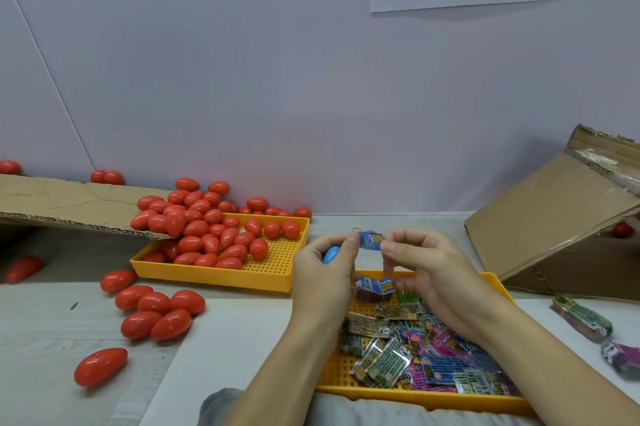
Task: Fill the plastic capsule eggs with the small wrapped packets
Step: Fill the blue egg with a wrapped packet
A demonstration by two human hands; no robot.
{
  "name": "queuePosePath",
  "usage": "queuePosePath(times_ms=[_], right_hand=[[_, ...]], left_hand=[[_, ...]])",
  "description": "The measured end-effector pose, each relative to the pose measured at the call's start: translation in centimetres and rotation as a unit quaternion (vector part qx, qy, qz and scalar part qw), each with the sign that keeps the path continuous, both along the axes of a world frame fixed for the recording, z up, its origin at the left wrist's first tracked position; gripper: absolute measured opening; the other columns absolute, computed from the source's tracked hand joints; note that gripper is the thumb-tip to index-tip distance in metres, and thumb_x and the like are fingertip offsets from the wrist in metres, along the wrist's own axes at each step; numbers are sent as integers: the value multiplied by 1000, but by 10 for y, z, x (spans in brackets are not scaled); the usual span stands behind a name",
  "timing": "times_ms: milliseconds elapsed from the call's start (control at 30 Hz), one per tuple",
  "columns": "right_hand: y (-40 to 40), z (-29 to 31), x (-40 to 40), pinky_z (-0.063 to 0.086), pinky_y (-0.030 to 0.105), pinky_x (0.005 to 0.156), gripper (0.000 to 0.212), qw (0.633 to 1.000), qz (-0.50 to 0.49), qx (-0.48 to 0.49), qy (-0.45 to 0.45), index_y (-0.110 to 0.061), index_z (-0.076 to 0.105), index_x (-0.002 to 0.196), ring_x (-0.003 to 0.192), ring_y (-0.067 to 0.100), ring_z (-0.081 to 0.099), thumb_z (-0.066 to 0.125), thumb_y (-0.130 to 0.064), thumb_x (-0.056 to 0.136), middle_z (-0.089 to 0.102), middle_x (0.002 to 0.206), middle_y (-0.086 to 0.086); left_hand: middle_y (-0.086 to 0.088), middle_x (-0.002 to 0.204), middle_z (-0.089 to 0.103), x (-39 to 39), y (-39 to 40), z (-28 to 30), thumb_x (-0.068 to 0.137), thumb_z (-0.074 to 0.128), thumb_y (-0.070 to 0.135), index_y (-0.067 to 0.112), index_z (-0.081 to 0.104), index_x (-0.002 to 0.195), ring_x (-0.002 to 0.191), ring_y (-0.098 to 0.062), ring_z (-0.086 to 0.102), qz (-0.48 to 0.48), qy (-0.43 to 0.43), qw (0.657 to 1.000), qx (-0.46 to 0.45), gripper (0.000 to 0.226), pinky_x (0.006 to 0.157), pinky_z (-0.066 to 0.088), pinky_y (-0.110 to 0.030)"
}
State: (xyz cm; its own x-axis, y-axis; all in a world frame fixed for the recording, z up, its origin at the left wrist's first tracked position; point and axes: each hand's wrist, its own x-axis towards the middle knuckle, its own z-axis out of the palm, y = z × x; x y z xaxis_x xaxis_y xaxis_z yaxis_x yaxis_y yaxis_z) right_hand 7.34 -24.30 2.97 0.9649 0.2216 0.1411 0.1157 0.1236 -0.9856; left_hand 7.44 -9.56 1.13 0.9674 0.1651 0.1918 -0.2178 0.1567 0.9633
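On the tabletop the far yellow tray [277,273] is heaped with red eggs [207,235], and the wrapped packets [398,356] lie in the near tray [415,394]. A blue capsule piece [330,255] is curled into the left hand [322,273], while a small blue packet [371,239] is pinched between both hands' fingertips – right hand [426,273] included. The packet could slip if it is pushed in crumpled – or the capsule could be dropped.

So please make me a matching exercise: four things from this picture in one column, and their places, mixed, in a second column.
Things:
1. blue egg
2. blue packet
3. pile of red eggs
4. heap of mixed packets

Places:
A. in the near yellow tray
B. inside the left hand
C. in the far yellow tray
D. pinched between both hands; right hand

Pairs: 1-B, 2-D, 3-C, 4-A
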Motion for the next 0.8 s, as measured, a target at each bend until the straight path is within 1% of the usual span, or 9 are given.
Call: queuePosePath(times_ms=[67, 167, 267, 333, 433, 533, 633, 733, 800], right_hand=[[1, 1, -1, 42, 23, 55, 13, 1000, 18, -22, -4, -15, 69, 74, 68, 12, 52, 75, -25, 80, 57, 72, -1], [1, -2, 2, 37, 21, 50, 30, 997, -42, -45, -42, -20, 74, 71, 60, 12, 47, 59, -12, 96, 57, 68, -2], [0, -1, 2, 43, 16, 52, 24, 978, -108, -108, -140, -24, 74, 86, 58, 4, 52, 61, -6, 95, 62, 67, -8], [-2, -2, 1, 51, 23, 60, 24, 961, -110, -159, -196, -29, 70, 101, 70, 9, 59, 69, -8, 90, 64, 80, -5], [-5, 0, 0, 54, 32, 65, 37, 954, -91, -183, -220, -34, 67, 110, 82, 14, 61, 70, -4, 88, 62, 92, -8], [-10, 5, 0, 53, 28, 69, 41, 966, -62, -141, -207, -31, 72, 110, 90, 12, 63, 60, 2, 88, 69, 101, -4], [-12, 8, -2, 56, 29, 79, 48, 969, -14, -141, -203, -28, 72, 112, 102, 14, 65, 54, -3, 76, 72, 106, -1], [-10, 9, -3, 57, 39, 86, 43, 963, 8, -167, -209, -29, 74, 104, 105, 15, 65, 55, -4, 75, 72, 101, -1], [-10, 9, -4, 56, 45, 86, 33, 961, 11, -177, -211, -30, 73, 97, 103, 16, 65, 59, -7, 77, 71, 99, -1]], left_hand=[[8, 52, 47, 0, 0, 0, 96, 63, 18, 11, 73, 84, 46, -7, 39, 9, -7, 1000, 29, 18, 49, 35, -26], [6, 52, 46, -2, 0, 1, 96, 61, 14, 12, 69, 73, 47, -10, 38, -2, -2, 999, 41, 24, 49, 33, -29], [5, 51, 45, -3, 0, 3, 94, 61, 8, 21, 62, 56, 46, -11, 38, -29, -2, 998, 51, 39, 46, 32, -27], [8, 50, 47, -5, -1, 3, 93, 61, 4, 23, 61, 52, 43, -9, 38, -56, -12, 997, 58, 45, 44, 33, -24], [9, 50, 51, -8, -2, 5, 93, 61, 3, 21, 63, 58, 41, -5, 41, -84, -29, 994, 64, 40, 41, 35, -22], [6, 52, 49, -10, -1, 5, 95, 59, 3, 16, 63, 62, 42, -8, 39, -99, -24, 994, 47, 36, 42, 31, -22], [-6, 56, 41, -10, 0, 6, 93, 58, 7, 5, 59, 68, 45, -14, 31, -125, -15, 991, 44, 25, 45, 24, -26], [-8, 58, 38, -12, 0, 8, 84, 58, 18, 2, 56, 71, 45, -14, 28, -157, -4, 985, 66, 21, 46, 20, -26], [-4, 56, 40, -11, 0, 8, 88, 59, 20, 6, 56, 69, 44, -12, 29, -166, 4, 984, 67, 24, 46, 21, -25]])
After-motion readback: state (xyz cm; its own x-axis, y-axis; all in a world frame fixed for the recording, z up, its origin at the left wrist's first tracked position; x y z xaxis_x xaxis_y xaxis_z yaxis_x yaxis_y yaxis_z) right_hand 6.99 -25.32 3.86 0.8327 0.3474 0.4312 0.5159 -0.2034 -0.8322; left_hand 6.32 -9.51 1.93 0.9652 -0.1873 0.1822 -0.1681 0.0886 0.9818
